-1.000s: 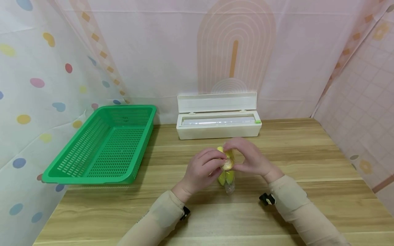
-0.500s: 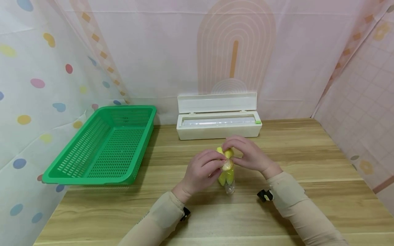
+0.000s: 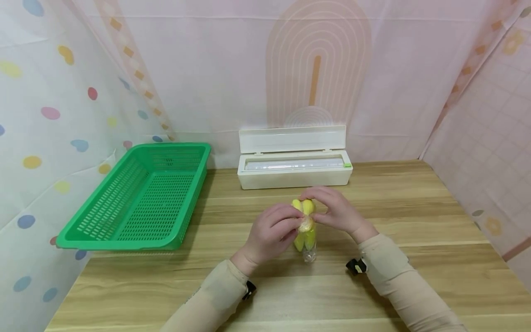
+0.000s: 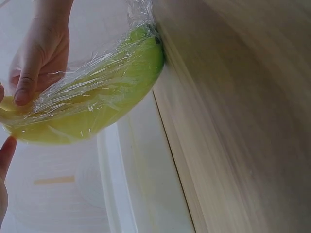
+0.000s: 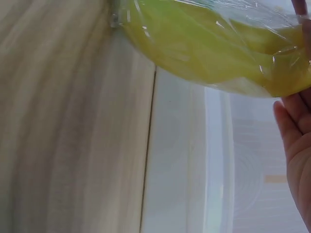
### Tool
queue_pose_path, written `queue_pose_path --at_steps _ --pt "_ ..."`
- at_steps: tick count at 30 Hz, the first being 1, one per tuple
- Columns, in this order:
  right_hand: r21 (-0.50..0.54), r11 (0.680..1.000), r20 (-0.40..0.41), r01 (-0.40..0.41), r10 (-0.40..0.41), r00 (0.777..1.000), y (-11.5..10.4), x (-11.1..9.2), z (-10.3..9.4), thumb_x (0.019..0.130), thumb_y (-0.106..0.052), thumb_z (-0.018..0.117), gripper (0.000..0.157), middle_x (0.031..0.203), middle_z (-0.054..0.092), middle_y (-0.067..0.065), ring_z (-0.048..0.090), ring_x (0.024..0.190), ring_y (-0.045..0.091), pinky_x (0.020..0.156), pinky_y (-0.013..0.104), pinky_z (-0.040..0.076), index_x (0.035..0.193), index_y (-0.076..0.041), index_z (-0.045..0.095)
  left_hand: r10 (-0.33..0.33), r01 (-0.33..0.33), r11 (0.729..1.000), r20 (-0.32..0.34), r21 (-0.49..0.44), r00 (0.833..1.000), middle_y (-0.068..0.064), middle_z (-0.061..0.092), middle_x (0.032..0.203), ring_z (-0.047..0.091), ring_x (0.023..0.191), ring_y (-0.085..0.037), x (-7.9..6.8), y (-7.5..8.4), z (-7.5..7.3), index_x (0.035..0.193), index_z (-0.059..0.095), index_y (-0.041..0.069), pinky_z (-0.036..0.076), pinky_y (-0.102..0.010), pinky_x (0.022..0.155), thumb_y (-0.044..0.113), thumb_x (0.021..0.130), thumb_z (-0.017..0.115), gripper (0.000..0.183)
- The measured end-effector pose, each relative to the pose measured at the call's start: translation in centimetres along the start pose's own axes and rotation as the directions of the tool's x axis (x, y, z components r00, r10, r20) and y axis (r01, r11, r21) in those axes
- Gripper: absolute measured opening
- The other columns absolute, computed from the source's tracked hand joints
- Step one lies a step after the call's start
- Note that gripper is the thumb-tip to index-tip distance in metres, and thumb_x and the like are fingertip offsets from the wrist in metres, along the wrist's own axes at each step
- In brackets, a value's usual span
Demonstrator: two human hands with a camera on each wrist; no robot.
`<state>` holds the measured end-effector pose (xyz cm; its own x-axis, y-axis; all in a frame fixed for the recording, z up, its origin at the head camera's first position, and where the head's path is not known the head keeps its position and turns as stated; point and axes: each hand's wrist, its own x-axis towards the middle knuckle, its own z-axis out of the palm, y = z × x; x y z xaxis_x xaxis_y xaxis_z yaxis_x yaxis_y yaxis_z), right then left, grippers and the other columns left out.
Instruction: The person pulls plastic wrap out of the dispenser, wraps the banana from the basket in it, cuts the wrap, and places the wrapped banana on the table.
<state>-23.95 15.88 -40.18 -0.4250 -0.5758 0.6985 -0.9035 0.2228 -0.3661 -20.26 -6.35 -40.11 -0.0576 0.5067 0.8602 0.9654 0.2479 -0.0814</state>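
Note:
A pair of yellow-green bananas (image 3: 309,238) stands on end between the two hands, wrapped in clear cling film (image 4: 92,80). The lower end, with crumpled film (image 3: 309,256), meets the table. My left hand (image 3: 271,233) pinches the film-covered upper part from the left. From the right, my right hand (image 3: 338,212) grips the top, thumb on the near side and fingers reaching behind. In the left wrist view, the right thumb (image 4: 26,85) presses on the wrapped fruit. The right wrist view has the right hand's fingertips (image 5: 286,116) at the banana's edge.
A white cling film dispenser (image 3: 295,179) with its lid raised stands at the back, a film roll (image 3: 294,164) inside. To the left is a green perforated basket (image 3: 120,243). Patterned cloth (image 3: 207,69) hangs around the wooden table (image 3: 415,207).
My right hand has shifted its hold slightly toward the left, and more of the yellow banana tops shows. The left hand keeps its place on the film.

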Motion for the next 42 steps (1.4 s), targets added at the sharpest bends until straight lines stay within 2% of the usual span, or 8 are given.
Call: queue_pose_path --at_steps 8,14,19,25,30,34,38,42 --pt "0.009 0.985 0.018 -0.171 0.171 0.985 -0.1 -0.8 0.1 0.069 0.010 0.082 0.062 0.125 0.063 0.018 0.057 0.117 0.034 0.104 0.044 0.044 0.127 0.003 0.059 0.019 -0.019 1.000 -0.017 0.003 1.000 -0.008 0.068 0.102 0.067 0.095 -0.023 -0.1 -0.2 0.0 0.096 0.065 0.004 0.054 -0.032 0.091 0.001 0.090 0.062 0.006" --pt "0.028 0.973 0.026 -0.230 0.229 0.973 0.0 -1.3 -0.1 0.073 0.004 0.083 0.062 0.129 0.061 0.016 0.057 0.117 0.031 0.103 0.048 0.044 0.130 0.003 0.057 0.014 -0.014 1.000 -0.032 0.011 0.999 -0.009 0.069 0.102 0.067 0.094 -0.023 -0.1 -0.3 0.0 0.095 0.065 0.003 0.055 -0.032 0.090 -0.001 0.089 0.062 0.009" --pt "0.034 0.958 0.063 -0.284 0.281 0.958 0.1 -1.8 0.1 0.079 0.002 0.079 0.060 0.133 0.059 0.015 0.056 0.119 0.030 0.102 0.047 0.045 0.134 0.002 0.055 0.004 -0.004 1.000 -0.029 0.012 1.000 -0.009 0.068 0.102 0.067 0.093 -0.024 -0.2 -0.4 -0.1 0.095 0.065 0.003 0.055 -0.032 0.089 -0.001 0.087 0.061 0.009" --pt "0.092 0.918 0.124 -0.384 0.373 0.920 0.2 -2.0 0.7 0.086 -0.004 0.076 0.057 0.133 0.059 0.014 0.057 0.119 0.031 0.101 0.046 0.048 0.138 -0.001 0.052 -0.036 0.036 0.999 -0.029 0.000 0.999 -0.010 0.067 0.102 0.066 0.093 -0.024 -0.3 -0.4 0.0 0.094 0.063 0.002 0.055 -0.030 0.088 -0.005 0.081 0.064 0.015" --pt "0.110 0.863 0.211 -0.493 0.465 0.860 0.2 -2.0 1.3 0.088 -0.013 0.075 0.061 0.131 0.060 0.015 0.060 0.113 0.029 0.097 0.044 0.050 0.142 -0.001 0.047 -0.077 0.077 0.997 -0.049 0.004 0.996 -0.009 0.066 0.100 0.065 0.090 -0.024 -0.3 -0.5 0.0 0.094 0.064 0.002 0.055 -0.029 0.086 -0.006 0.080 0.066 0.016" --pt "0.120 0.822 0.270 -0.557 0.512 0.815 0.0 -1.8 1.7 0.088 -0.019 0.076 0.061 0.125 0.062 0.011 0.062 0.108 0.024 0.092 0.040 0.053 0.140 -0.002 0.048 -0.088 0.090 0.996 -0.063 0.017 0.994 -0.009 0.066 0.101 0.065 0.091 -0.024 -0.4 -0.6 -0.1 0.093 0.065 0.003 0.055 -0.030 0.086 -0.005 0.080 0.067 0.016" --pt "0.111 0.797 0.291 -0.594 0.546 0.786 -0.2 -1.3 1.9 0.088 -0.022 0.077 0.056 0.120 0.063 0.007 0.063 0.106 0.022 0.089 0.036 0.054 0.135 -0.005 0.051 -0.116 0.118 0.993 -0.083 0.015 0.990 -0.010 0.065 0.102 0.064 0.093 -0.025 -0.3 -0.5 -0.1 0.095 0.063 0.003 0.054 -0.030 0.089 -0.003 0.081 0.070 0.017" --pt "0.089 0.780 0.281 -0.620 0.577 0.767 -0.4 -0.9 1.9 0.089 -0.024 0.075 0.052 0.119 0.065 0.010 0.064 0.105 0.025 0.086 0.037 0.056 0.133 -0.005 0.054 -0.154 0.154 0.988 -0.134 -0.011 0.979 -0.012 0.064 0.103 0.063 0.094 -0.027 -0.2 -0.6 0.0 0.097 0.060 0.002 0.053 -0.030 0.089 0.001 0.085 0.070 0.016"
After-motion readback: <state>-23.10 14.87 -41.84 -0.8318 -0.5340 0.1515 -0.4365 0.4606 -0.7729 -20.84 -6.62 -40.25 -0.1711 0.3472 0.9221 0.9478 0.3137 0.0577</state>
